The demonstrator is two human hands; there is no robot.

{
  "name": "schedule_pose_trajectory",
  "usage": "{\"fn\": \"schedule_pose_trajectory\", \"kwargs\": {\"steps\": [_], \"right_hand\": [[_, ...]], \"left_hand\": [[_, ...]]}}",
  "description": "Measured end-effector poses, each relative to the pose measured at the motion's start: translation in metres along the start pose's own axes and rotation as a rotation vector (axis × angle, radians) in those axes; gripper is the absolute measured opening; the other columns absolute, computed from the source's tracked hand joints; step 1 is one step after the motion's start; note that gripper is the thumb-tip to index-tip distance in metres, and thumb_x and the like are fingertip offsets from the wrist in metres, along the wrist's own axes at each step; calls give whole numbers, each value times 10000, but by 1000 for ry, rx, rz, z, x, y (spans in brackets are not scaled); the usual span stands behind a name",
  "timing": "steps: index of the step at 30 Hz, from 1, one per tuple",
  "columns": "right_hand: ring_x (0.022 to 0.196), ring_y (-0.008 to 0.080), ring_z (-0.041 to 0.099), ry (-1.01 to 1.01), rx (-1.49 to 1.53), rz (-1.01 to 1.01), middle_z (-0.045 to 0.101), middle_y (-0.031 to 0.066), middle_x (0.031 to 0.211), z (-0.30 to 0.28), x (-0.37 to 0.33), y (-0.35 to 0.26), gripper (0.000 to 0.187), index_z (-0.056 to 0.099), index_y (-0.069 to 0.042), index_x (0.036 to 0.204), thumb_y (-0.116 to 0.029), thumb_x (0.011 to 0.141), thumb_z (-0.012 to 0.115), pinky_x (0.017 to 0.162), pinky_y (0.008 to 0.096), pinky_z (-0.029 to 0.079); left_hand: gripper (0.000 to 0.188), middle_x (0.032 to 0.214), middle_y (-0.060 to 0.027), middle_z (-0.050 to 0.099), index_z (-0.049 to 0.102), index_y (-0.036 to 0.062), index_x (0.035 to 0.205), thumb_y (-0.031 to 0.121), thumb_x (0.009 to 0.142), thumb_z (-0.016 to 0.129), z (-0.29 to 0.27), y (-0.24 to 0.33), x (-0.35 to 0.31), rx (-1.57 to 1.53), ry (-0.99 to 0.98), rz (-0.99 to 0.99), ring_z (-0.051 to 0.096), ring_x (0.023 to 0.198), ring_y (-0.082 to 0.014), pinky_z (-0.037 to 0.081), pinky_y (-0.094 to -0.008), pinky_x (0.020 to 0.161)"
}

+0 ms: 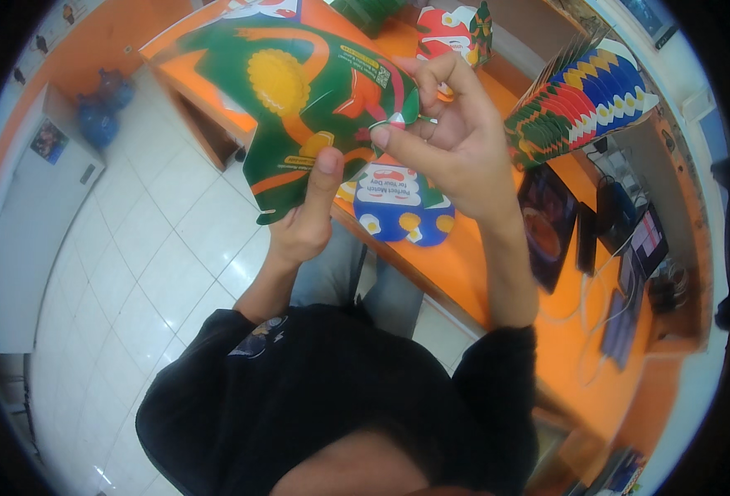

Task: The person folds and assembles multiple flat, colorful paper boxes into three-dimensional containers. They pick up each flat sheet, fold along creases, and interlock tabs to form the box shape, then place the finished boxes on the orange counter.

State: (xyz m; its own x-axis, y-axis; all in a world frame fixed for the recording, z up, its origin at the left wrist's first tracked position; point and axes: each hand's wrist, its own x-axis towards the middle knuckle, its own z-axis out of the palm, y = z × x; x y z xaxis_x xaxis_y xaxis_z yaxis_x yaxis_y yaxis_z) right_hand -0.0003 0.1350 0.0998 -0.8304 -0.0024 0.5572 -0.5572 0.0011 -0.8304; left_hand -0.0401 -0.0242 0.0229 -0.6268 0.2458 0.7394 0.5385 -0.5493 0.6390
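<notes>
A green printed cardboard piece (228, 70), patterned with yellow, orange and red food pictures, is held up in front of me above the desk edge. My left hand (303, 227) grips its lower edge, with the thumb lying over the printed face and the other fingers mostly behind it. At the right end, my right hand (456, 136) pinches a small folded flap between thumb and fingers. The card bends there. Below it, a blue card piece (402, 211) with egg pictures and scalloped edges lies on the desk.
An orange desk (472, 264) runs along my right. On it stand a row of nested printed cartons (580, 103) and a red carton (443, 37). A dark screen (547, 227) and white cables lie farther right. Blue water jugs (104, 112) and a white cabinet (30, 240) are at left.
</notes>
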Motion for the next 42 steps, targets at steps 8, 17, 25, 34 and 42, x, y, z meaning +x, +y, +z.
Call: {"fn": "schedule_pose_trajectory", "kwargs": {"steps": [8, 17, 25, 34, 42], "right_hand": [[1121, 204, 573, -79, -128, -7, 414, 77, 1119, -12, 1, -6, 739, 313, -116, 1209, 109, 682, 780, 830, 294, 576], [1081, 231, 546, -58, -781, -186, 470, 89, 1167, -11, -2, -5, 1043, 358, -132, 1320, -301, 478, 950, 873, 364, 465], [1142, 208, 531, -132, -625, -56, 582, 105, 1270, -30, 3, -25, 619, 553, -71, 1305, -251, 759, 781, 993, 347, 395], [1096, 183, 579, -263, -560, 26, 647, 121, 1164, -24, -2, -27, 451, 576, 21, 1249, -188, 861, 674, 970, 301, 407], [813, 127, 629, -192, -567, 115, 679, 114, 903, -8, -4, -21, 298, 612, 36, 1159, -137, 916, 612, 746, 251, 486]], "left_hand": [[298, 1103, -71, 631, 580, -12, 1183, 158, 939, 599, 5, 5, -8, -355, 175, -213, 589, 1012, -159, 449, -281, 882], [407, 1226, -124, 578, 470, -8, 1299, 208, 961, 542, -13, 6, -7, -187, -65, -231, 571, 1112, -230, 451, -372, 950], [427, 1153, -95, 615, 538, 1, 1241, 162, 875, 688, -17, -10, 1, -461, -147, -547, 583, 1058, -188, 479, -301, 897], [478, 1173, -122, 611, 512, -43, 1259, 40, 819, 679, -31, -4, 1, -605, -167, -564, 589, 1072, -216, 491, -325, 894], [397, 1079, -82, 629, 542, -29, 1206, 95, 849, 666, -26, 21, 7, -242, -12, -563, 603, 965, -142, 491, -263, 821]]}}
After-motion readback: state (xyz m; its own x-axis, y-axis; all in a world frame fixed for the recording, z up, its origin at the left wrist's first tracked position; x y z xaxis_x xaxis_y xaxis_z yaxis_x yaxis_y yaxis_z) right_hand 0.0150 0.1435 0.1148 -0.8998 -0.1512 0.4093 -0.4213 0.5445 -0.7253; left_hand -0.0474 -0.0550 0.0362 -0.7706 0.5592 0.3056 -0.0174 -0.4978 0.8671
